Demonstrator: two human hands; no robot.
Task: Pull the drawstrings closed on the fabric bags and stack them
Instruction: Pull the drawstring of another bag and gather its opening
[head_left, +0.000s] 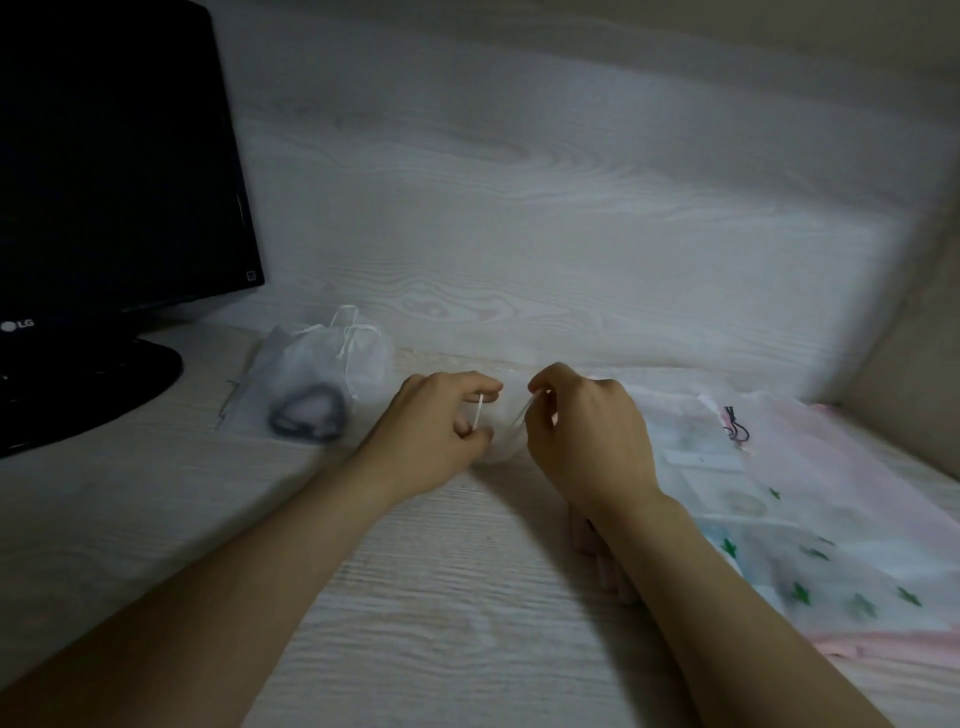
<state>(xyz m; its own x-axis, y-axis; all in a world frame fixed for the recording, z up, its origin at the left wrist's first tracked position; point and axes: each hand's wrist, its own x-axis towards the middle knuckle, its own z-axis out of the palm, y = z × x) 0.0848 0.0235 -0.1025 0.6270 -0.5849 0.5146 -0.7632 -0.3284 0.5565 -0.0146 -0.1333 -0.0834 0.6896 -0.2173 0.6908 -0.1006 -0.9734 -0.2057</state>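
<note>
1. Where a pale wood-grain wall meets it, the pale wood-grain surface (415, 597) carries a black LG monitor (104, 156) at far left.
2. One closed white bag (332, 374), a dark ring showing through it, lies left of the hands.
3. Left hand (441, 431) and right hand (587, 436) each pinch a white drawstring (478, 410) of one small white bag (506, 436) between them.
4. Translucent bags (779, 493), number unclear, lie at right.

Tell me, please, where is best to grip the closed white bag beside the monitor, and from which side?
Grip the closed white bag by its gathered neck, probably from above: the drawstring loops stand up there, and the body below looks soft and holds a dark item.
</note>
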